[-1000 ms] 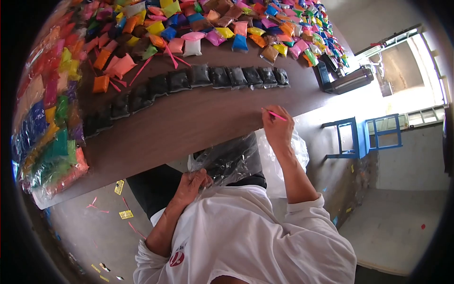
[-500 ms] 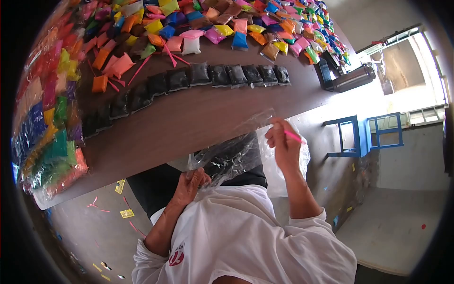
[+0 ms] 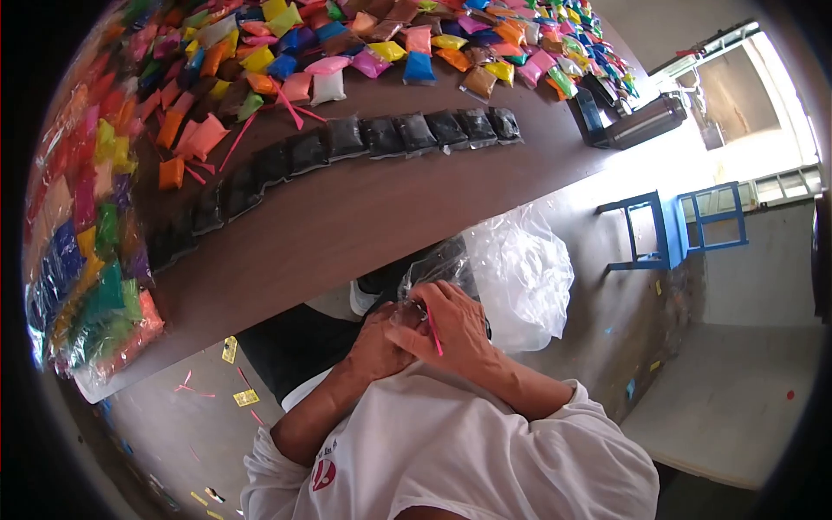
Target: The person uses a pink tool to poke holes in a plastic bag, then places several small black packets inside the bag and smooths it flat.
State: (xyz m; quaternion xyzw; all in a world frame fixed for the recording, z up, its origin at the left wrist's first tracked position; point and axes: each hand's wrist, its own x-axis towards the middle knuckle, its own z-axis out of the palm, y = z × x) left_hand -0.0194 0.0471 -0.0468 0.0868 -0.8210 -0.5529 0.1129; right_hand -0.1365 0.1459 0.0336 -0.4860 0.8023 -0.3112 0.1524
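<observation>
My left hand [image 3: 386, 340] and my right hand [image 3: 451, 322] are together in front of my lap. Both are closed on the gathered part of a clear plastic bag [image 3: 440, 262], whose loose part sticks up beyond the fingers. A pink tie [image 3: 434, 331] hangs from my right hand. On the table, beyond the hands, black packets [image 3: 345, 137] lie in a curved row. The fingertips of both hands are partly hidden by each other.
Many coloured packets [image 3: 373, 62] cover the table's [image 3: 347, 221] far side. Clear bags of coloured packets [image 3: 108, 277] stand at the left. A dark flask [image 3: 646, 123] lies at the right. A white plastic bag [image 3: 524, 277] hangs beside my lap; a blue chair [image 3: 667, 227] is farther right.
My right hand has come down and left to meet my left hand, bringing the pink tie with it. The clear bag, spread between them before, is now bunched. The view has shifted slightly.
</observation>
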